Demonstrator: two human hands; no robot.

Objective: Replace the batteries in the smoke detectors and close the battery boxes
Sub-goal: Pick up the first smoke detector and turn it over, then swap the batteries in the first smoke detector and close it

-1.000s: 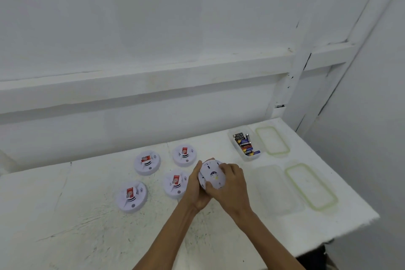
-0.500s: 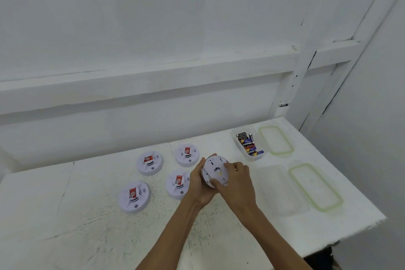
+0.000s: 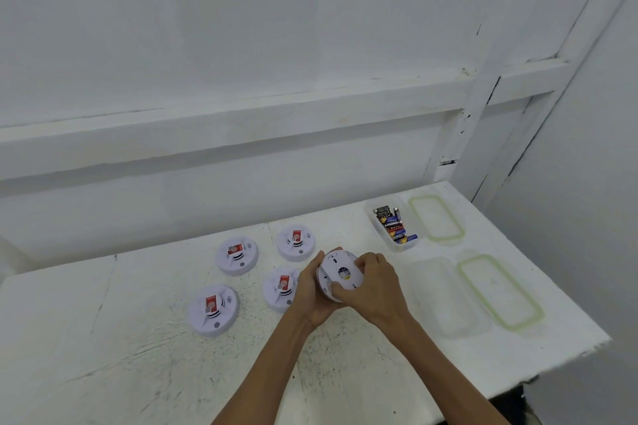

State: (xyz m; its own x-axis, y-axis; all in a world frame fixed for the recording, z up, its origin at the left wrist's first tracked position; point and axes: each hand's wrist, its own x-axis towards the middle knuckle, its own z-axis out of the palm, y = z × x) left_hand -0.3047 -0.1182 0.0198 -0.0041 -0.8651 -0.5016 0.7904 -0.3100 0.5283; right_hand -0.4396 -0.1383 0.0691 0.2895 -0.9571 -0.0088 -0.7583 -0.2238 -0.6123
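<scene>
Both hands hold one round white smoke detector (image 3: pixel 340 273) above the table, its back plate turned up towards me. My left hand (image 3: pixel 312 293) cups it from the left and below. My right hand (image 3: pixel 374 286) grips its right rim, thumb across the lower edge. Several more white detectors with red labels lie face up on the table (image 3: pixel 103 355): one front left (image 3: pixel 214 309), one back left (image 3: pixel 237 255), one at the back (image 3: pixel 296 242), one partly hidden behind my left hand (image 3: pixel 280 288). A clear box of batteries (image 3: pixel 395 226) stands back right.
Beside the battery box lies a green-rimmed lid (image 3: pixel 435 217). An empty clear container (image 3: pixel 445 297) and a second green-rimmed lid (image 3: pixel 499 290) lie to the right of my hands. The table's right edge drops off near them. A white wall runs behind.
The detector has turned in my hands, its back plate now facing me more squarely. My right hand has shifted along the rim. The view has tilted slightly.
</scene>
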